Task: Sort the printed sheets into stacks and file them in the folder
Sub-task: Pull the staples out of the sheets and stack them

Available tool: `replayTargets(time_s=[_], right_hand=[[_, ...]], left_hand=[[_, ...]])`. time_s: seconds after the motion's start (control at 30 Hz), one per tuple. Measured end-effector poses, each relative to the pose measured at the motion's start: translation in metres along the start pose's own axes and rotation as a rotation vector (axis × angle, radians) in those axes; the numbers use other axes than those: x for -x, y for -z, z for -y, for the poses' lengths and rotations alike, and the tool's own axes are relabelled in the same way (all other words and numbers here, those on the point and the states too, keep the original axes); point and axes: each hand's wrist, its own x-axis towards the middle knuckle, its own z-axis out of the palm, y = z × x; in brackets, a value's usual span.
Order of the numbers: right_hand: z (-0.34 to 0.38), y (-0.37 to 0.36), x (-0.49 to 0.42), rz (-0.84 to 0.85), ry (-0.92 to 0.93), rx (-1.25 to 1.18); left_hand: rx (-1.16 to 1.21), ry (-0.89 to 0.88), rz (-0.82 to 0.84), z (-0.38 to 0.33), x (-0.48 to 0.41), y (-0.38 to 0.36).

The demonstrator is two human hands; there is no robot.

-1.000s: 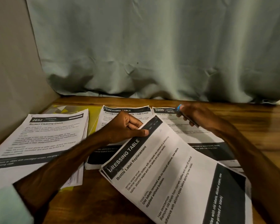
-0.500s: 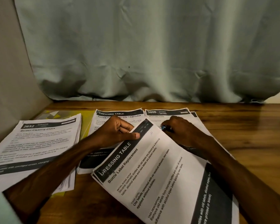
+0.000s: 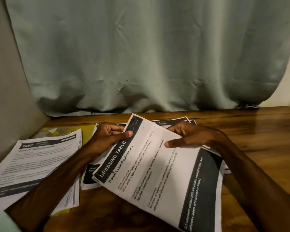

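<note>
The left hand (image 3: 107,139) and right hand (image 3: 191,136) pinch a white, black-banded printed sheet (image 3: 157,173); at nine o'clock, a white paper stack (image 3: 40,158) lies atop a yellow folder (image 3: 86,134).

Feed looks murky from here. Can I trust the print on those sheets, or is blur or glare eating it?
Head view: light is dim and warm; the held sheet reads at its headings, small print soft; the left stack is smeared below its 2652 heading; glare streaks the table at far right, off the paper; the curtain bows at the edges, wide-angle distortion.
</note>
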Motion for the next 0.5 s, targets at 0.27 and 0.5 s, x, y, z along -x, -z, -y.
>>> replayTargets(time_s=[0.27, 0.5], right_hand=[[-0.011, 0.032, 0.022, -0.326, 0.057, -0.281], [-0.026, 0.038, 0.065, -0.562, 0.096, -0.436]], left_hand=[[0.108, 0.08, 0.03, -0.004, 0.0, 0.004], [0.339, 0.123, 0.052, -0.024, 0.0, -0.055]])
